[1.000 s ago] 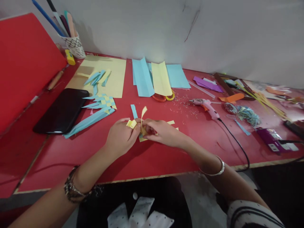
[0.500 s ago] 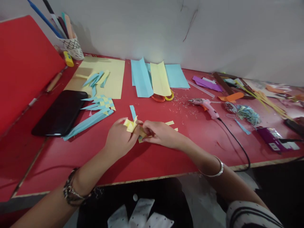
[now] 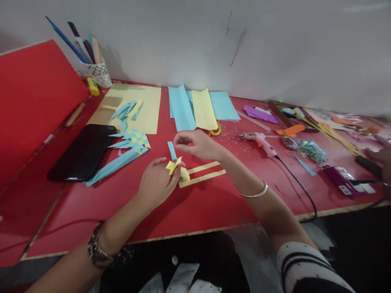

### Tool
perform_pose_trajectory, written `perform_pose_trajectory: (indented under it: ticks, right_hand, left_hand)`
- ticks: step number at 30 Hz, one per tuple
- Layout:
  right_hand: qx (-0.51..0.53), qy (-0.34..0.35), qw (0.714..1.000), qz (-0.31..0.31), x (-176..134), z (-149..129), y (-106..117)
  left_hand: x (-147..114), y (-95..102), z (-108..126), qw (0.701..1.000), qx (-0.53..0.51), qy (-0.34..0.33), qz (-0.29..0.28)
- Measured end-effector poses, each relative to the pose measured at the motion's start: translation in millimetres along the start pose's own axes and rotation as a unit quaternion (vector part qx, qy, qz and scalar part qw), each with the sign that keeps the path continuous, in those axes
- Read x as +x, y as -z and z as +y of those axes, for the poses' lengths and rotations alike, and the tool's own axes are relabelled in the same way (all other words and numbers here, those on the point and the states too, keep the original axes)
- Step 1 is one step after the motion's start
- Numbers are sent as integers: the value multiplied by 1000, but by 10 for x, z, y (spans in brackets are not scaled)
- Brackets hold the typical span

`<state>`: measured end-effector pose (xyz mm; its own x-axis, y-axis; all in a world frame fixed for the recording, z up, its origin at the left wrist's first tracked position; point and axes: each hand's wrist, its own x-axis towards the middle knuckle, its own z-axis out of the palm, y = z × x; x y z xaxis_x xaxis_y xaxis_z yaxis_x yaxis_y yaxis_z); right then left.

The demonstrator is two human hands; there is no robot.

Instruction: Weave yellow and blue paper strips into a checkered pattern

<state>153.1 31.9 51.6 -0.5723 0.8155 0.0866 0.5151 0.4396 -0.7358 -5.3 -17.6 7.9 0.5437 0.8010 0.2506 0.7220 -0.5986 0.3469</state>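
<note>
Folded yellow paper pinched in my left hand, my right hand raised beside it.
My left thumb and fingers grip the yellow paper low over the red table; my right fingers curl loosely toward the thumb near a short blue strip, and I can't tell whether their tips hold anything. Two long yellow strips stretch rightward from beside my left hand, a checkered blue-and-yellow weave lies to the left, and a pink glue gun rests on the right.
</note>
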Motion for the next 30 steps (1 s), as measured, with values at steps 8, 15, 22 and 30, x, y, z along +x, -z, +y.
perform_pose_trajectory:
  ticks: [8, 15, 22, 30]
  right_hand:
    - [-74, 75, 993, -49, 642, -19, -308]
    - [-198, 104, 965, -134, 857, 68, -566]
    - [-125, 46, 989, -72, 863, 21, -546]
    - [332, -16, 940, 83, 813, 96, -356]
  left_hand:
    - [22, 44, 16, 998, 53, 12, -15]
    - [15, 18, -1, 998, 62, 0, 25]
    - [19, 36, 10, 998, 67, 2, 3]
    - [32, 47, 10, 996, 81, 10, -31]
